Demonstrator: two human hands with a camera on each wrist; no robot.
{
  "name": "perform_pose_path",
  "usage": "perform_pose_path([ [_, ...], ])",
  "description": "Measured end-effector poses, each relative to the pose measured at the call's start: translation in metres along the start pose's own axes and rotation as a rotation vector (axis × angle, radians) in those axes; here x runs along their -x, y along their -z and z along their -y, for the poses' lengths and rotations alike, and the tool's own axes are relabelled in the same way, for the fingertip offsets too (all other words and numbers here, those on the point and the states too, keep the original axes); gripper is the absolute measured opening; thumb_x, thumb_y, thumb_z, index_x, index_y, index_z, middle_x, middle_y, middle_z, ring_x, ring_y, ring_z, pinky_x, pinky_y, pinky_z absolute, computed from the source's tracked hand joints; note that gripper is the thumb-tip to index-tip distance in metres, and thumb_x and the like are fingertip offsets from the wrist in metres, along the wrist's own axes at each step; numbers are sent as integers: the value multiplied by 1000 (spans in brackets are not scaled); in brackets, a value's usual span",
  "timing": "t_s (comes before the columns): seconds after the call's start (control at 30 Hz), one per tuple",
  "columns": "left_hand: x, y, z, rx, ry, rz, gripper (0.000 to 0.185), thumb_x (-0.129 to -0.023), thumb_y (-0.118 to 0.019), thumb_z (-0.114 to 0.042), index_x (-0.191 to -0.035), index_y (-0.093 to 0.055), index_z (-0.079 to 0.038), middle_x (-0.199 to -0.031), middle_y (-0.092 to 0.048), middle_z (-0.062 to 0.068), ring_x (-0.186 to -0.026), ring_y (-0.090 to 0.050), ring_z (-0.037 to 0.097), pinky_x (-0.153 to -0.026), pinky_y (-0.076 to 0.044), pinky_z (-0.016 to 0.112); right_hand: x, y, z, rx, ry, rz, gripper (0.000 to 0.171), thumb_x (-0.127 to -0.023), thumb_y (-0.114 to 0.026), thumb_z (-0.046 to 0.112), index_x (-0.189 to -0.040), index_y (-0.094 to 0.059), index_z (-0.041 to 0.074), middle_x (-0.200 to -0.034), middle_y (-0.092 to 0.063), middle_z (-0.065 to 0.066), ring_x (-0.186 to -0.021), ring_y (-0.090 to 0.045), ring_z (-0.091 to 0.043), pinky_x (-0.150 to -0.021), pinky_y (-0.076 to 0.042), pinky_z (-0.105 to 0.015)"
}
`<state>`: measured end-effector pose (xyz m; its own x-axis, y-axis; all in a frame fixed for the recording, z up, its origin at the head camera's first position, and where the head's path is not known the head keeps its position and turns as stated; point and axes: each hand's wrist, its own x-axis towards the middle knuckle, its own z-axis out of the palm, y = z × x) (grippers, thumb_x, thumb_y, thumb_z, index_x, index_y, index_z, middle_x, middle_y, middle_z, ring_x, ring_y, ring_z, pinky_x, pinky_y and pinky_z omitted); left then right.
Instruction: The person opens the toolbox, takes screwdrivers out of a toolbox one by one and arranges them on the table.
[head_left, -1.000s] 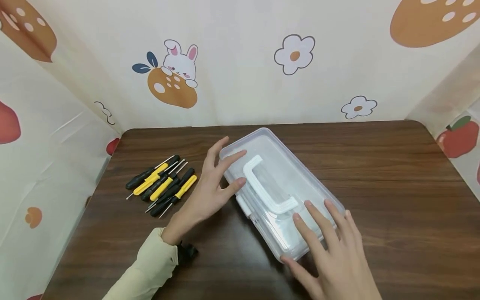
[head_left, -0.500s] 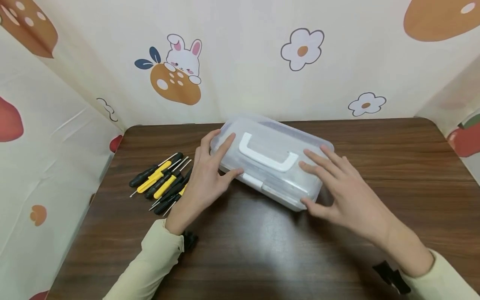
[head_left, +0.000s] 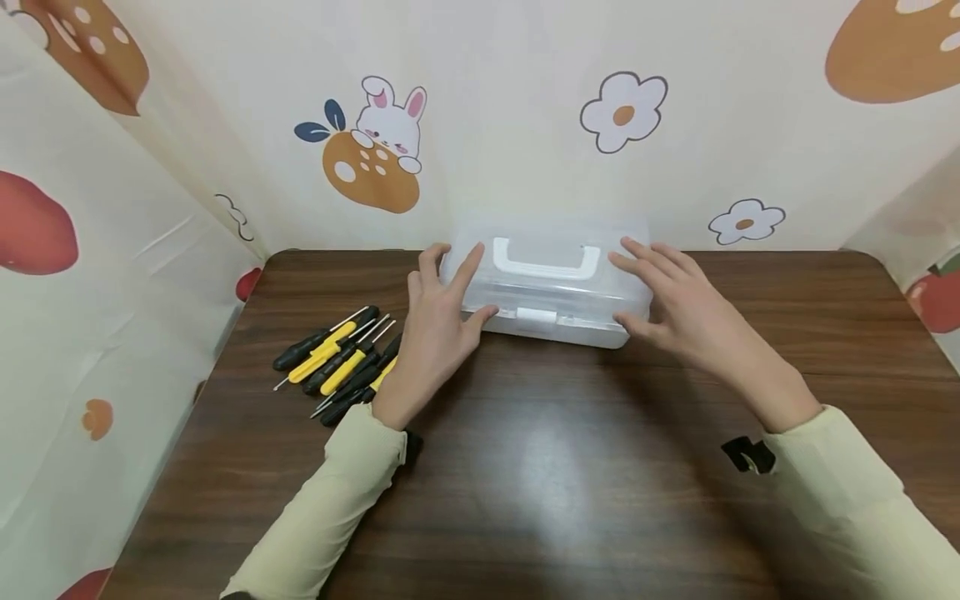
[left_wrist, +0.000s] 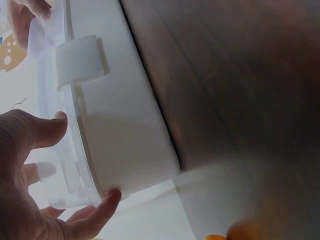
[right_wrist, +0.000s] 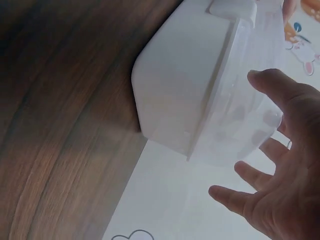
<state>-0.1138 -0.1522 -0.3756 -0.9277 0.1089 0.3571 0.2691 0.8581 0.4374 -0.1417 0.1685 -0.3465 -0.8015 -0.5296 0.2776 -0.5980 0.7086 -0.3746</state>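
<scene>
A plastic storage box with a white base, translucent lid, white handle and front latch sits at the table's back edge in the head view, its latch side towards me. At its left end my left hand has its fingers spread, thumb at the front of the lid. Around the right end lies my right hand, also spread; its thumb reaches the lid's front while other fingers extend behind the box in the right wrist view. The lid is down. Nothing shows clearly inside.
Several screwdrivers with black or yellow handles lie in a pile left of the box, partly hidden by my left hand. The brown wooden table ends at a patterned curtain behind the box, with another side on the left.
The box has turned from a slant to nearly square with the back edge and moved farther from me. Both hands have gone with it, staying at its ends. The screwdrivers lie as before.
</scene>
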Motion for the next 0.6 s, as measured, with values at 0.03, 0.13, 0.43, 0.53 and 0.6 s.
perform_pose_path([
  [0.03, -2, -2, -1, -6, 8, 4, 79, -92, -81, -27, -161, -41, -25, -159, -27, 19, -114, -42, 41, -71, -54, 41, -2, -1, -2, 4, -6, 3, 75, -88, -83, 17, -155, -49, 11, -165, -42, -16, -147, -35, -51, -119, -32, -66],
  [0.13, -9, -9, -3, -22, 22, 15, 79, -93, -80, -27, -161, -40, -25, -158, -26, 18, -115, -41, 40, -69, -55, 39, -6, -2, -7, 16, -34, 19, 75, -90, -82, 16, -157, -46, 11, -166, -39, -17, -146, -35, -52, -119, -31, -67],
  [0.43, -17, 1, 0, -8, 15, 44, 71, -99, -72, -27, -162, -38, -20, -157, -30, 15, -124, -46, 35, -83, -57, 43, -7, -4, -10, 93, -106, -33, 74, -94, -76, 14, -159, -42, 13, -167, -36, -22, -140, -35, -57, -110, -38, -72],
  [0.53, -1, 15, 0, 2, 31, -40, 56, -100, -70, -30, -149, -50, -10, -144, -44, 15, -120, -52, 31, -83, -56, 44, 4, -10, 2, 116, -80, -179, 59, -94, -75, 12, -148, -51, 1, -153, -48, -29, -130, -44, -56, -106, -44, -66],
  [0.6, 15, 24, -3, -12, 9, -123, 36, -101, -68, -29, -128, -60, -5, -124, -56, 13, -108, -56, 30, -78, -54, 42, 16, -12, 16, 118, -62, -300, 40, -96, -73, 11, -129, -59, -7, -131, -60, -29, -116, -54, -49, -98, -49, -59],
])
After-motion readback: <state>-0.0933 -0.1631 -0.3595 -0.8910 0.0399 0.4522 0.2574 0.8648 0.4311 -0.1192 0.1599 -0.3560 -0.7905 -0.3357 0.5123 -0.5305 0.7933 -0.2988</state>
